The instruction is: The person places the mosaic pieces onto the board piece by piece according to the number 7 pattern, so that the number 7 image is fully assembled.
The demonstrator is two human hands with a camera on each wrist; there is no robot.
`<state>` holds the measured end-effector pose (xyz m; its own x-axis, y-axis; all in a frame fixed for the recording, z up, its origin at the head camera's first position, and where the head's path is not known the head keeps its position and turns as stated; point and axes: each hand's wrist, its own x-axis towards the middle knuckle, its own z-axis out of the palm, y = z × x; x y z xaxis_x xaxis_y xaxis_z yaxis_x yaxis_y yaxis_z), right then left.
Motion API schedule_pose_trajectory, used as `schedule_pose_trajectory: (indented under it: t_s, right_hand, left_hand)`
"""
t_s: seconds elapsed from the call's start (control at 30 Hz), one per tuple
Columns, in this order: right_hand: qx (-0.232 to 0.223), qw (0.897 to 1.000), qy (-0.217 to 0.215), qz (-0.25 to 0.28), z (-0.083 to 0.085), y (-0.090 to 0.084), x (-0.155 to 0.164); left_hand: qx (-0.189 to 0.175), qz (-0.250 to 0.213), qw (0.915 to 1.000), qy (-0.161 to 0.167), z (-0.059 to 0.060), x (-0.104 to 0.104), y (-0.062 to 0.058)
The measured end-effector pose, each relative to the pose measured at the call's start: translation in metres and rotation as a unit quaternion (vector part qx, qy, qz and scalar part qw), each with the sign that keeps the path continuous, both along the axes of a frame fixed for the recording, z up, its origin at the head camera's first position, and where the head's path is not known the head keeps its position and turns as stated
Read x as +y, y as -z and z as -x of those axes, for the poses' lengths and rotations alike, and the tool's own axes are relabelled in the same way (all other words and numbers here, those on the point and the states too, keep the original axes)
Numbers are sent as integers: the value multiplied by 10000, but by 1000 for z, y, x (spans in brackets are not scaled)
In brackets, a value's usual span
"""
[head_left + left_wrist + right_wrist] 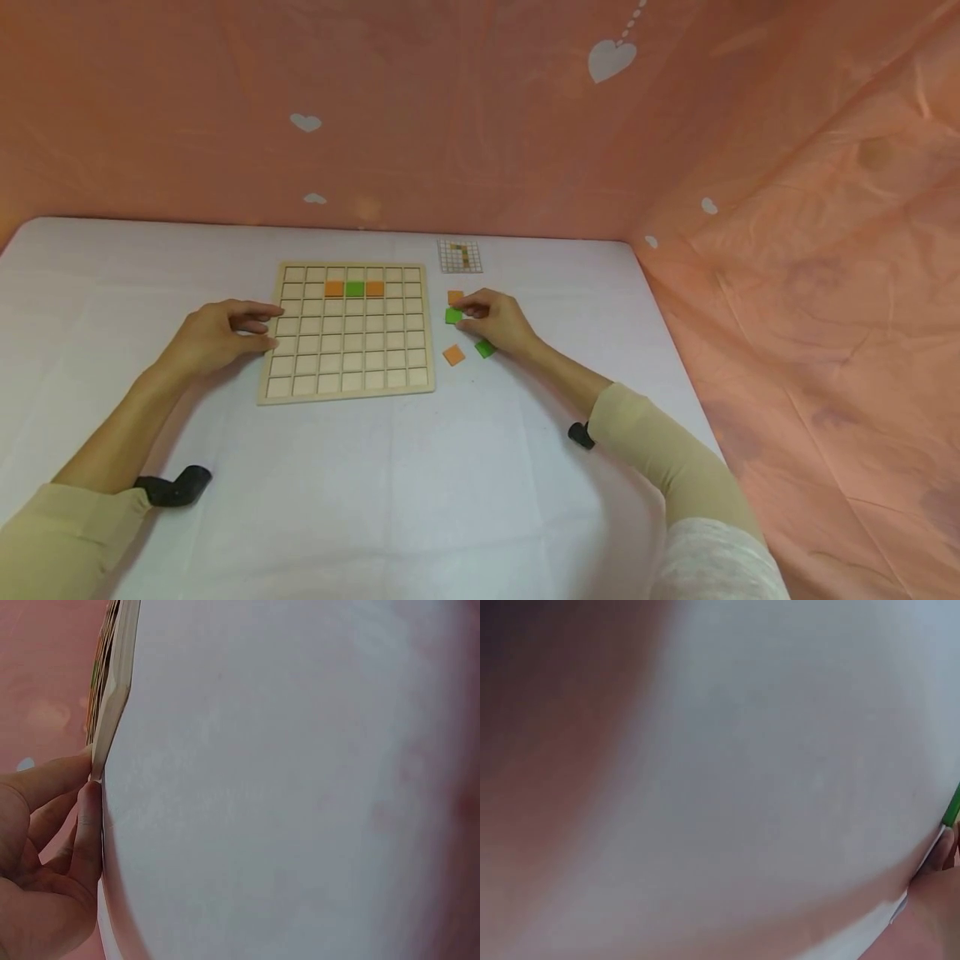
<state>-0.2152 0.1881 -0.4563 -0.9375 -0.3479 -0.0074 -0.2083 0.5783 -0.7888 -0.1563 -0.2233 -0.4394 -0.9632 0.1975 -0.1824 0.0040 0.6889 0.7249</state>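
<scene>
A wooden grid board point(429, 333) lies on the table. In one of its upper rows sit an orange tile point(334, 288), a green tile point(355, 288) and a second orange tile point(374, 288), side by side. My left hand point(213, 333) rests at the board's left edge, thumb and fingertips touching the rim point(112, 712) with the fingers spread apart. To the right of the board, my right hand point(501, 321) pinches a green square tile point(452, 316) between thumb and fingers. The right wrist view shows only a sliver of green tile point(952, 806) at the fingertips.
An orange tile point(454, 296) lies just beyond the right fingertips. Nearer me are another orange tile point(453, 355) and a green tile point(485, 348) partly under the right hand. A small pattern card point(460, 257) lies behind them. Pink fabric point(480, 117) hangs behind the table.
</scene>
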Motion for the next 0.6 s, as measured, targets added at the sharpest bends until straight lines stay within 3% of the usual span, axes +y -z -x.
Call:
schedule_pose_trajectory:
  t_s: [0.3,0.6]
  right_hand:
    - [325,9988,-1,-364,-3,1,-4]
    - [384,9988,23,-304,-6,3,-6]
  left_hand:
    - [44,-29,10000,-54,0,1,0]
    - [-24,-34,10000,-17,-2,0,0]
